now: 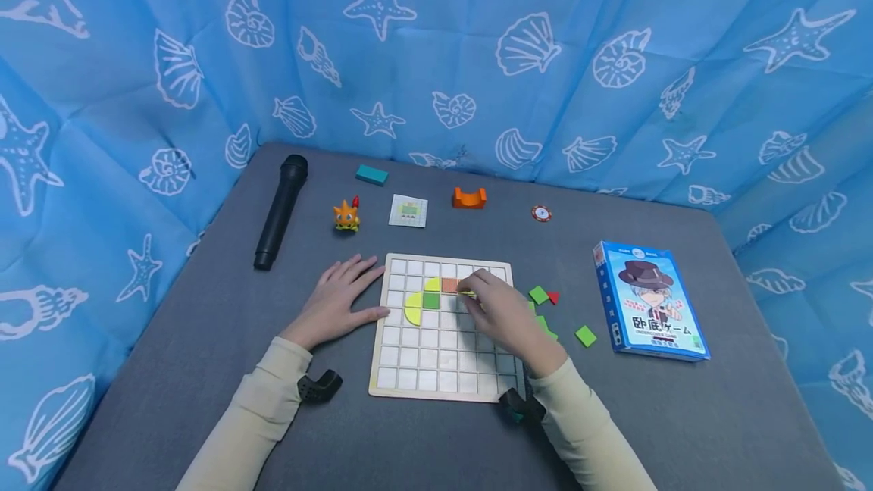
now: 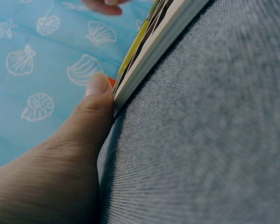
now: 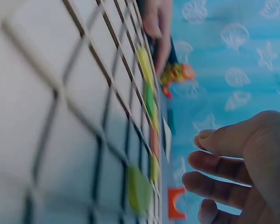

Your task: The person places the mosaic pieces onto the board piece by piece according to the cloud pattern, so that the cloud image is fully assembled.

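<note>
I see the wooden grid board (image 1: 446, 358) lying flat on the grey table, white squares, front rows bare. In its upper rows sit a yellow half-round piece (image 1: 412, 308), a green square (image 1: 431, 301) touching it, and an orange square (image 1: 449, 285). A yellow piece (image 1: 466, 292) lies just right of the orange square, mostly hidden.

My head cam looks fwd and down over the whole grey bench (image 1: 204, 339). Left wrist cam sits low on the cloth, v. close to the white gridded wooden board (image 2: 154, 44) edge. Right wrist cam skims across that board (image 3: 46, 116); all three share it.
</note>
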Demonstrator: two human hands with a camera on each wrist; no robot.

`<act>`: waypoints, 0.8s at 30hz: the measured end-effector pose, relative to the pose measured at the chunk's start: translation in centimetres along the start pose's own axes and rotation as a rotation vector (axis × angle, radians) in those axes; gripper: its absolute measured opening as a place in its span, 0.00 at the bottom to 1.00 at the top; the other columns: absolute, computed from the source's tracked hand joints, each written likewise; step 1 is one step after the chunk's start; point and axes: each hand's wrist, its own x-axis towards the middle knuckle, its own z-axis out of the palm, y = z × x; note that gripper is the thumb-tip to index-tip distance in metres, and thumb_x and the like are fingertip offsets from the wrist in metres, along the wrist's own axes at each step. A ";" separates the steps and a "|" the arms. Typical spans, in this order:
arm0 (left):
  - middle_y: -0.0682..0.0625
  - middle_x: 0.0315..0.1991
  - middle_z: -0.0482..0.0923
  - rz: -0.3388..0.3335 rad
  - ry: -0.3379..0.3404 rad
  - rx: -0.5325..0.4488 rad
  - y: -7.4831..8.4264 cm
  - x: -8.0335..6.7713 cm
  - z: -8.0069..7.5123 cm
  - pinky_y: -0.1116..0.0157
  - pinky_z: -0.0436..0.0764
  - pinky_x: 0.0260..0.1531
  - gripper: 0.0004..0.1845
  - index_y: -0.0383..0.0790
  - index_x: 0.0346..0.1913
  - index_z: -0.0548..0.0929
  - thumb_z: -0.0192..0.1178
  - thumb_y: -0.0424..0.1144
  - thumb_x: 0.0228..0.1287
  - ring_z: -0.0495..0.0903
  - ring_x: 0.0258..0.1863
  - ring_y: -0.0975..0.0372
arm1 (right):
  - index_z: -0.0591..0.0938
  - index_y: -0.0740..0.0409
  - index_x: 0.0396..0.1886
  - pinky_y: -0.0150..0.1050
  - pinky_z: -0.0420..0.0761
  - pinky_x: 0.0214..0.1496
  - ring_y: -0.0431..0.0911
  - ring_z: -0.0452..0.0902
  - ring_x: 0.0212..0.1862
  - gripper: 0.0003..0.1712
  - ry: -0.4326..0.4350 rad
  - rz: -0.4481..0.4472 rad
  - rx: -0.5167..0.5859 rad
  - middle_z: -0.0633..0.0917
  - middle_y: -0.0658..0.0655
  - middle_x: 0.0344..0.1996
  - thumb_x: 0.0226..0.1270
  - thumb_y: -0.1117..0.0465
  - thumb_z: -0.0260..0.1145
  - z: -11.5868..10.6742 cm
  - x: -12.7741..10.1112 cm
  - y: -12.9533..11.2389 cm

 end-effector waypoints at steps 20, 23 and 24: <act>0.50 0.74 0.55 0.000 0.008 -0.001 0.1 0.0 0.0 0.44 0.48 0.70 0.43 0.53 0.74 0.60 0.50 0.71 0.60 0.49 0.75 0.52 | 0.81 0.59 0.48 0.43 0.80 0.37 0.45 0.74 0.35 0.15 -0.155 0.335 -0.013 0.81 0.57 0.40 0.64 0.58 0.68 -4.3 -5.4 7.0; 0.50 0.74 0.55 0.002 0.008 0.009 0.0 0.0 0.2 0.44 0.48 0.70 0.44 0.54 0.74 0.60 0.49 0.72 0.60 0.49 0.75 0.52 | 0.81 0.59 0.47 0.40 0.78 0.34 0.44 0.73 0.32 0.14 -0.185 0.338 -0.008 0.81 0.56 0.38 0.64 0.59 0.67 -4.1 -5.5 7.0; 0.50 0.74 0.55 0.006 0.009 0.010 0.0 0.1 0.2 0.44 0.48 0.70 0.44 0.53 0.74 0.60 0.49 0.72 0.60 0.49 0.75 0.51 | 0.81 0.59 0.46 0.39 0.77 0.33 0.43 0.73 0.32 0.13 -0.192 0.344 -0.011 0.81 0.56 0.37 0.64 0.59 0.67 -4.0 -5.5 7.0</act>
